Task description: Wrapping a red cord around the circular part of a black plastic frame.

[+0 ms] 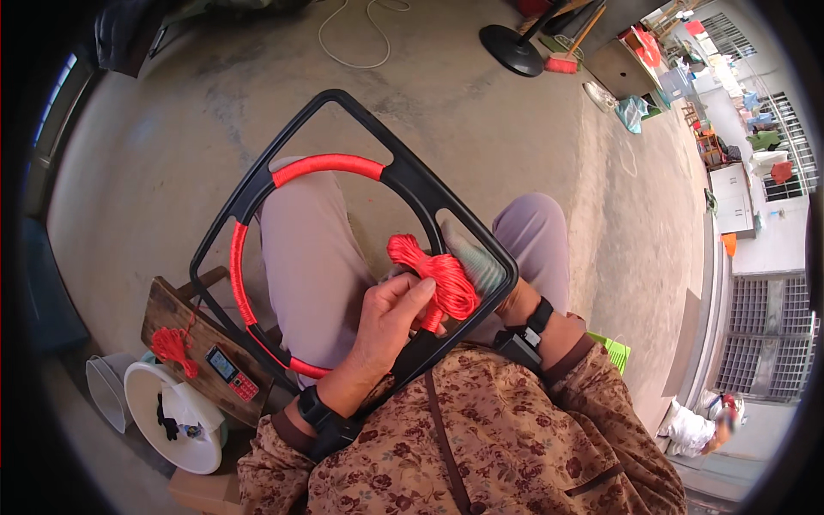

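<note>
A black plastic frame (412, 182), square outside with a round opening, rests tilted on my lap. Red cord (326, 165) is wound tightly around parts of its inner ring, at the top and along the left side. My left hand (388, 316) grips a loose bundle of red cord (433, 276) at the frame's lower right part. My right hand (468, 257), in a grey-green glove, is behind the frame's right corner and holds it there; its fingers are partly hidden by the frame and the bundle.
A wooden stool (184, 335) at my left carries a small phone (232, 373) and another red cord hank (174, 348). White basins (163, 412) sit below it. A fan base (511, 47) and broom (566, 56) stand far off on the concrete floor. Another person (699, 425) crouches at lower right.
</note>
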`<state>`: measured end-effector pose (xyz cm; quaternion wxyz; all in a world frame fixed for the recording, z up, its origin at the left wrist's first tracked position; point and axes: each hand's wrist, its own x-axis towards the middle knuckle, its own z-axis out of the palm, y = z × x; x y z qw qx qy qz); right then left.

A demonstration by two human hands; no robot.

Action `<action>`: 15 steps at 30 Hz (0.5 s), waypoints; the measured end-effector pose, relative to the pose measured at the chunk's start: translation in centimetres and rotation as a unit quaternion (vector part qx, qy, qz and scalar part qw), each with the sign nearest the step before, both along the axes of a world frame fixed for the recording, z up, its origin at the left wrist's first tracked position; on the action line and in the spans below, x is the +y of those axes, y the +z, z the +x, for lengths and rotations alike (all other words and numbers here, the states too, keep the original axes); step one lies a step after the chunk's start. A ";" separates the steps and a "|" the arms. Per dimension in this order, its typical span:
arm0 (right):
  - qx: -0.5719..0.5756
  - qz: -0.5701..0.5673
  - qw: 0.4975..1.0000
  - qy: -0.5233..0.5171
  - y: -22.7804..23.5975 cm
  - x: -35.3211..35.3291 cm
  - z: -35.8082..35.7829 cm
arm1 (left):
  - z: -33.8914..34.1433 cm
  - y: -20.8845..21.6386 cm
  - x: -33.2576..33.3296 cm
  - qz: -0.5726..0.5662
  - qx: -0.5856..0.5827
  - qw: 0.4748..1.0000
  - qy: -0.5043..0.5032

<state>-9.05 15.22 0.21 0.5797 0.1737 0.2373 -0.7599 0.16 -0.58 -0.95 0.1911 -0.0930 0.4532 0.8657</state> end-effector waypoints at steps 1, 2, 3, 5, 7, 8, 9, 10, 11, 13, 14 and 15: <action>0.008 -0.060 0.998 -0.009 -0.2 -0.1 0.0 | 0.1 -0.5 -0.1 0.022 -0.024 0.999 -0.003; 0.007 -0.059 0.998 -0.008 -0.4 -0.5 0.1 | 0.1 -0.8 -0.1 0.045 -0.048 0.998 -0.006; 0.076 0.011 0.995 -0.067 -0.5 -1.3 0.3 | 0.1 -0.8 -0.1 0.045 -0.049 0.998 -0.006; 0.135 0.073 0.982 -0.114 0.5 -2.1 0.3 | 0.1 -0.8 -0.1 0.092 -0.081 0.992 0.012; 0.164 0.081 0.972 -0.147 0.2 -2.0 0.2 | 0.1 -0.7 -0.3 0.115 -0.092 0.989 0.000; 0.192 0.089 0.961 -0.180 -0.4 -1.9 0.2 | 0.1 -0.7 -0.3 0.137 -0.103 0.985 -0.012; 0.186 -0.072 0.967 -0.157 -7.5 2.3 -1.6 | -0.4 -0.2 0.0 0.136 -0.099 0.986 -0.022; 0.179 -0.074 0.969 -0.150 -6.1 2.1 -2.3 | -0.2 -0.1 -0.3 0.137 -0.109 0.984 -0.026; 0.142 0.084 0.947 -0.275 -2.7 1.4 -2.9 | 0.0 -0.1 -0.4 0.141 -0.116 0.983 -0.034; 0.147 0.181 0.891 -0.388 -0.2 3.1 -2.9 | 0.1 0.1 -0.4 0.135 -0.112 0.984 -0.037; 0.191 0.124 0.896 -0.382 0.1 5.0 -2.2 | 0.1 0.2 -0.5 0.127 -0.108 0.985 -0.040; 0.192 0.124 0.895 -0.384 0.2 7.3 -1.9 | -0.1 0.2 -0.4 0.127 -0.107 0.985 -0.042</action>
